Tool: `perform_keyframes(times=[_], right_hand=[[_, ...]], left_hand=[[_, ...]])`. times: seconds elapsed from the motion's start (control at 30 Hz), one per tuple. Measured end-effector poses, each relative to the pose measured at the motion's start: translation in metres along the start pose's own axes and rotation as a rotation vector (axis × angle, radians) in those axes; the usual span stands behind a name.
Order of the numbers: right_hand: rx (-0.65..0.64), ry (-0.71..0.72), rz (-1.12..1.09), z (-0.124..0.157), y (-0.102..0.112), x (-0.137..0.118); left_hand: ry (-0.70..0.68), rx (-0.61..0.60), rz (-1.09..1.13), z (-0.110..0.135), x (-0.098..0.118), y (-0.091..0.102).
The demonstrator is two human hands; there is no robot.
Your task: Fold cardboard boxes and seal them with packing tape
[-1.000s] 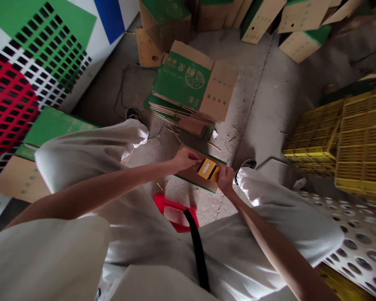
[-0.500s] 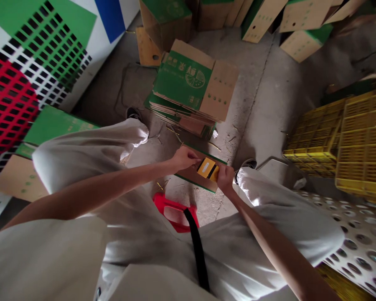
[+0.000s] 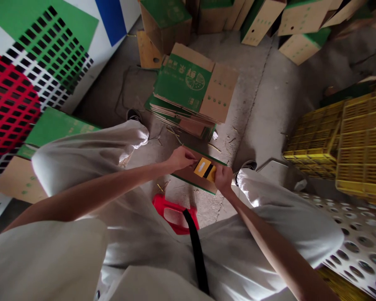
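Between my knees lies a narrow cardboard piece (image 3: 188,175) with green edges, perhaps a folded carton. Over it, my right hand (image 3: 223,178) is wrapped round the right end of a small yellow-and-black box-like object (image 3: 203,167) with a pale label. My left hand (image 3: 181,159) is closed in a pinch just left of that object, its fingertips near its dark edge. Whatever those fingertips hold, if anything, is too small to make out. Just beyond stands a stack of flattened green-and-brown cartons (image 3: 183,83).
A red plastic stool (image 3: 159,205) shows between my legs. Yellow crates (image 3: 363,146) stand at the right, above a white perforated panel (image 3: 360,246). Cartons (image 3: 167,25) line the back. Another green carton (image 3: 58,125) sits by my left knee, near a colourful grid panel (image 3: 50,50).
The yellow-and-black object has shifted slightly left, and my right hand now covers more of its right end. My left hand has moved slightly left too, still pinched.
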State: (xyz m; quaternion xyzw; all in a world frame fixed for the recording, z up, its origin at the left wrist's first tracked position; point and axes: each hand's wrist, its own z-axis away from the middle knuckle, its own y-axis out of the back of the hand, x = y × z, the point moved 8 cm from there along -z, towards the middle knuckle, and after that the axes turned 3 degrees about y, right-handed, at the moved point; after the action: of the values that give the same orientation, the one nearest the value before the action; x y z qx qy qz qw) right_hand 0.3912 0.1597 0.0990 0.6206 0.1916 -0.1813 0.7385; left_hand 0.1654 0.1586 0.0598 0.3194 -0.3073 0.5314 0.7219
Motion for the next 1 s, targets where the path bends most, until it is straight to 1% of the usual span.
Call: perform_keyframes(times=[0.13, 0.3, 0.4, 0.6, 0.67, 0.83, 1.0], right_hand=[[-0.005, -0.01, 0.044, -0.002, 0.0, -0.004], [-0.012, 0.001, 0.135, -0.004, -0.002, -0.009], [-0.031, 0.011, 0.216, -0.006, -0.005, -0.015], [-0.113, -0.071, 0.398, -0.008, -0.008, -0.028], [-0.125, -0.08, 0.418, -0.008, -0.008, -0.031], [-0.103, -0.072, 0.45, -0.01, -0.007, -0.036], [-0.104, -0.079, 0.471, -0.011, -0.007, -0.043]], left_hand=[[-0.019, 0.013, -0.064, 0.002, 0.0, 0.005], [0.005, 0.034, -0.081, 0.006, 0.005, 0.012], [0.029, 0.045, -0.074, 0.005, 0.004, 0.015], [0.023, 0.073, -0.136, -0.003, -0.004, 0.021], [0.029, 0.088, -0.166, -0.002, -0.003, 0.022], [0.056, 0.104, -0.177, 0.003, 0.004, 0.024], [0.088, 0.136, -0.201, 0.005, 0.001, 0.027]])
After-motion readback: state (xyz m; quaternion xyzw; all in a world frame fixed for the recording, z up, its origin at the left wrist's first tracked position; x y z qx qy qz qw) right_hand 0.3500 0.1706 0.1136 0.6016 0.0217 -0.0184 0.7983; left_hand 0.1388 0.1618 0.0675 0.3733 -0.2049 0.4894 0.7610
